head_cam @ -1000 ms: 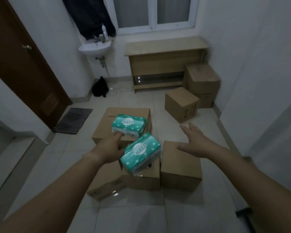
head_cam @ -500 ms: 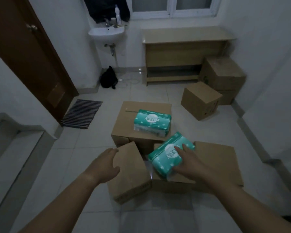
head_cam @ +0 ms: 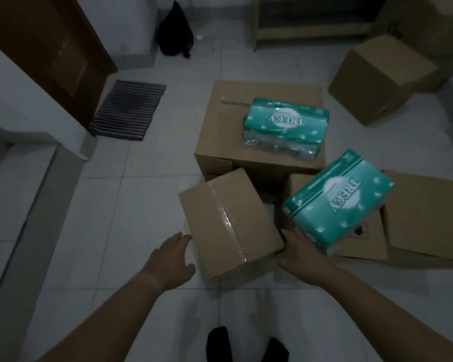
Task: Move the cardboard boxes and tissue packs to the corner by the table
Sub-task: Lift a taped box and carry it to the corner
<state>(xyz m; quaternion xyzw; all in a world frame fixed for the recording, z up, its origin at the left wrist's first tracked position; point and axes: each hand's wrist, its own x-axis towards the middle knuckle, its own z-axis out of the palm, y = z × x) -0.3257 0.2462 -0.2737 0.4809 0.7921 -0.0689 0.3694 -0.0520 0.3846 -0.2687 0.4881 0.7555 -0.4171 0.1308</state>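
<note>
Two hands flanking taped box, seam running near-to-far.

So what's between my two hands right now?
The taped box, tilted on the floor, in the head view. Left hand and right hand flank its near sides.

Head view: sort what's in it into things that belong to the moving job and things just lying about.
Part of the job: taped box between left hand and right hand; large box; near tissue pack; far tissue pack; box at right; tilted box; table.

Just lying about: doormat; black bag; door.
</note>
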